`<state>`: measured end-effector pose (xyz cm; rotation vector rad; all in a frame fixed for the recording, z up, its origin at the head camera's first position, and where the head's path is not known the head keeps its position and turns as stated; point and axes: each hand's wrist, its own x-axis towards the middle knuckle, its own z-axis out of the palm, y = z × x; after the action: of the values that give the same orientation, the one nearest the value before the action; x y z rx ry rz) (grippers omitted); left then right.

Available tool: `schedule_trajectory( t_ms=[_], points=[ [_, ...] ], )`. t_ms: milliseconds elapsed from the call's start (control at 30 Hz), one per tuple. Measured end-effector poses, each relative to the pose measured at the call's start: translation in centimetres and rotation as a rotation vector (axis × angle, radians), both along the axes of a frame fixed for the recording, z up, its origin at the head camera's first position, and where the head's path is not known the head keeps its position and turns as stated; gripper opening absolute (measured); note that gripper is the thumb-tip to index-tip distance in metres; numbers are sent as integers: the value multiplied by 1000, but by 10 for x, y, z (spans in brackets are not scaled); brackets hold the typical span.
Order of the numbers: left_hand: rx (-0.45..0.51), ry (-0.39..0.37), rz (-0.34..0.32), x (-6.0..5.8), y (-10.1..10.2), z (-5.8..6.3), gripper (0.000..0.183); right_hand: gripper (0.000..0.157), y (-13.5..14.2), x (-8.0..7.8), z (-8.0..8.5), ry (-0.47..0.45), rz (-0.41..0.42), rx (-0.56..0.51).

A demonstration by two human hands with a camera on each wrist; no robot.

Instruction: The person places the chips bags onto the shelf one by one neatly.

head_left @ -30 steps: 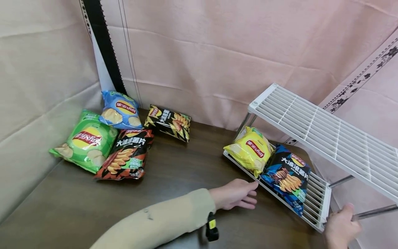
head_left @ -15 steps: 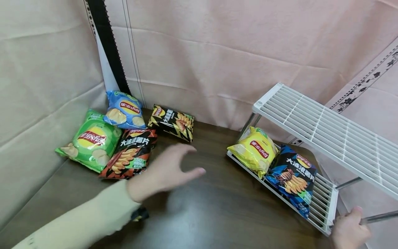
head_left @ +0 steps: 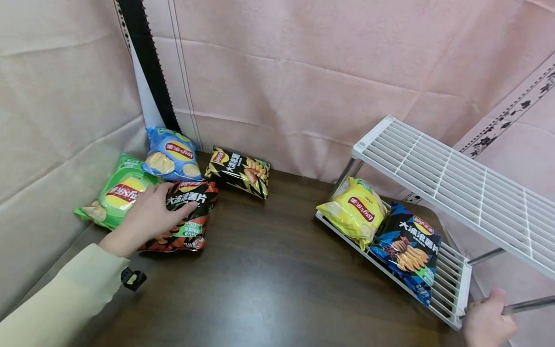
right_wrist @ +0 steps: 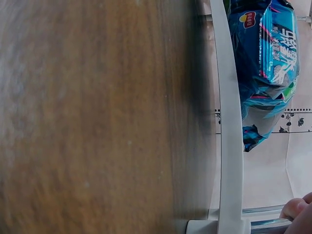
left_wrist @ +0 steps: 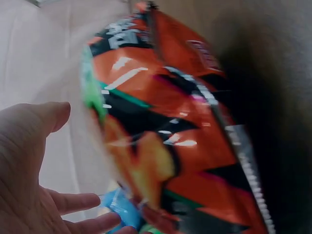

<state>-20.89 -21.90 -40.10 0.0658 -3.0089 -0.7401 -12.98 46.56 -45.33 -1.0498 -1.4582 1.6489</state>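
My left hand (head_left: 149,217) reaches over a red and black potato chip bag (head_left: 195,231) on the table's left side. Its thumb and fingers are spread, and in the left wrist view they lie beside the bag's printed face; whether they touch it I cannot tell. At the right, my right hand (head_left: 490,319) grips a metal post (right_wrist: 268,226) of the white two-tier rack (head_left: 374,134). On the rack's lower shelf lie a yellow chip bag (head_left: 355,212) and a dark blue chip bag (head_left: 407,255), side by side.
Around the red bag lie a green chip bag (head_left: 114,195), partly behind my left hand, a light blue one (head_left: 173,156) and a black one (head_left: 238,171). Cloth walls (head_left: 282,86) enclose the brown table (head_left: 269,279) at the back and sides.
My left hand has swept from beside the rack leftward across the table to the red and black bag. My right hand stays on the rack's post. The bags look unmoved.
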Motion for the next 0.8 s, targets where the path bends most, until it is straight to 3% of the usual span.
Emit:
schedule_trajectory(
  t_ms=[300, 567, 800],
  points=[
    [15, -80, -10, 3, -4, -16, 108, 56, -3, -1, -1, 98, 14, -1],
    [13, -130, -57, 3, -1, -35, 108, 57, -1, -1, 0, 129, 20, -4],
    [60, -162, -45, 0, -1, -42, 123, 55, -4, 0, 1, 112, 2, -13]
  ],
)
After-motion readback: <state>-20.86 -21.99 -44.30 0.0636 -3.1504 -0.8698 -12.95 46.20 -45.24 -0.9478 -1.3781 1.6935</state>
